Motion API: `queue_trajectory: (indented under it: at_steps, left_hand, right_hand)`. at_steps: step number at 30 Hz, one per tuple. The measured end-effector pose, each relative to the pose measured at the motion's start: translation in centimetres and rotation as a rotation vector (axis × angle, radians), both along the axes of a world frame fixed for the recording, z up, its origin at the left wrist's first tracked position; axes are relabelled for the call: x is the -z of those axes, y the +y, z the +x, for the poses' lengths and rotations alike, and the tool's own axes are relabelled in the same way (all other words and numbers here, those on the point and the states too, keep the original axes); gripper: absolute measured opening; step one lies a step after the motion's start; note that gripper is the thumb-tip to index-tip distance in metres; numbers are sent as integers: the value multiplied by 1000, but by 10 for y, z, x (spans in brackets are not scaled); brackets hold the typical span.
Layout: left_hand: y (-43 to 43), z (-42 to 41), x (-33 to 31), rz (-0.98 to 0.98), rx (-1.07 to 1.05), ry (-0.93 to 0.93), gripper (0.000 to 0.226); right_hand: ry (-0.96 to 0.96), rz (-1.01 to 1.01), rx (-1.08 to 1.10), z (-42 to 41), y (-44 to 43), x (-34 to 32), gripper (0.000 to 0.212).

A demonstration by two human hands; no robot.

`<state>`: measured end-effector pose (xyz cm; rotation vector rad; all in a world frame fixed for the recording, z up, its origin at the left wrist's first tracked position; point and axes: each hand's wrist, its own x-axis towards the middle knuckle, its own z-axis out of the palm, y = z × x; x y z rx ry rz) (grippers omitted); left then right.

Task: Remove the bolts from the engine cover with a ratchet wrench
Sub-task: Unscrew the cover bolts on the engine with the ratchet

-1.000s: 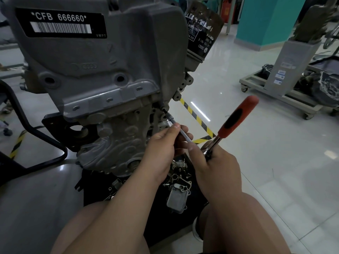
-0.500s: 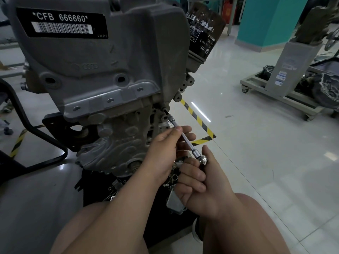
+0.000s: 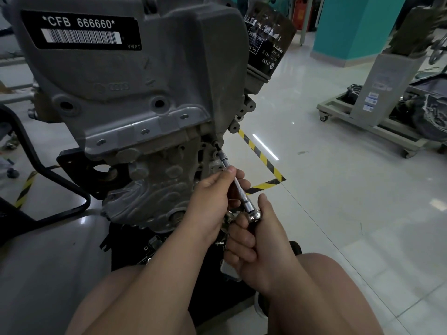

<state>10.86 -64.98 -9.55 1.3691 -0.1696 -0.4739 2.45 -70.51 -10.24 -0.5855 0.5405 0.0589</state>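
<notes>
The engine cover (image 3: 135, 76) stood upright in front of the crouching person, and all the work was at its lower right corner. Just under the cover's bottom edge, tucked in a recess, sat the bolt (image 3: 214, 142) - small and shadowed, so I could not tell how far out it had come. The socket on the extension bar (image 3: 238, 189) was seated on it, and the bar ran down and away from the cover to the head of the ratchet wrench (image 3: 255, 215).

The long bar made sense to me: the recess looked too cramped for the ratchet head itself, so the swing happened out in open air, below and to the right of the cover.

The left hand (image 3: 210, 206) pinched the bar partway along, fingertips curled round it - I'd say to steady it and keep the socket square on the bolt. The right hand (image 3: 256, 247), farther from the cover, was closed in a fist round the wrench, thumb up beside the head; the handle was hidden inside the grip.

The oil filter (image 3: 268, 37) hung off the cover's upper right, well clear of the tool.
</notes>
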Motion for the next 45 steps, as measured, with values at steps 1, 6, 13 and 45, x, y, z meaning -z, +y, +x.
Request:
queue_trajectory:
  at_steps: [1,6,13,45]
  left_hand:
    - [0,0,-1,-1,-1,2,43]
    - [1,-1,-5,-7,18,3,45]
    - [3,0,-4,1,38,13,43]
    - [-2,0,-6,-59,60,82,44]
  right_hand:
    - [42,-172,39,0,0,1,72]
    - [53,-1173,132,-6,-12,-4,72]
    - [121,-1808,-23,-10,-21,-3,73]
    - [10,-40,40,-2,2,-6,62]
